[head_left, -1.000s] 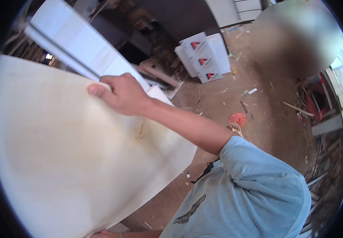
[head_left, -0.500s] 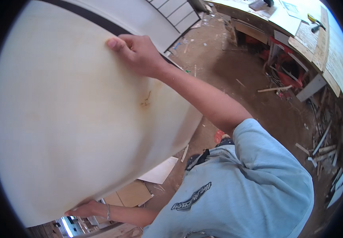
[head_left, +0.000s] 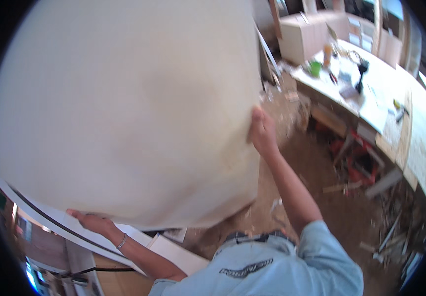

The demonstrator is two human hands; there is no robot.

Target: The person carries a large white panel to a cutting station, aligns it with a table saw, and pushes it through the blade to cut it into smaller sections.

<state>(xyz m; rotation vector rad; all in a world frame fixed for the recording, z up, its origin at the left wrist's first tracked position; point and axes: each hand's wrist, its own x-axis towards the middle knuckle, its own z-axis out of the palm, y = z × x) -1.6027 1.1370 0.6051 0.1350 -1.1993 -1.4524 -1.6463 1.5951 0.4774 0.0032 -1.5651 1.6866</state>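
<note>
A large pale wooden board (head_left: 124, 108) fills the left and middle of the view, standing upright close in front of me. My right hand (head_left: 262, 129) grips its right edge, thumb on the near face and fingers behind. Down at the lower left, my left hand (head_left: 94, 223), with a chain bracelet at the wrist, holds the board's lower edge; its fingers partly pass out of sight behind the board. Brownish stains show faintly on the board's face, blurred by motion.
At right runs a long workbench (head_left: 370, 106) carrying a green cup (head_left: 315, 68), a black power tool (head_left: 362, 74) and a hammer (head_left: 399, 113). Wood scraps (head_left: 393, 234) litter the floor below it. A pale cabinet (head_left: 299, 37) stands behind. White panels (head_left: 178, 254) lie at lower left.
The board has swung upright, its right edge moving across to the right with my right hand. My left hand still holds the lower edge. My view has turned, showing more of the workbench.
</note>
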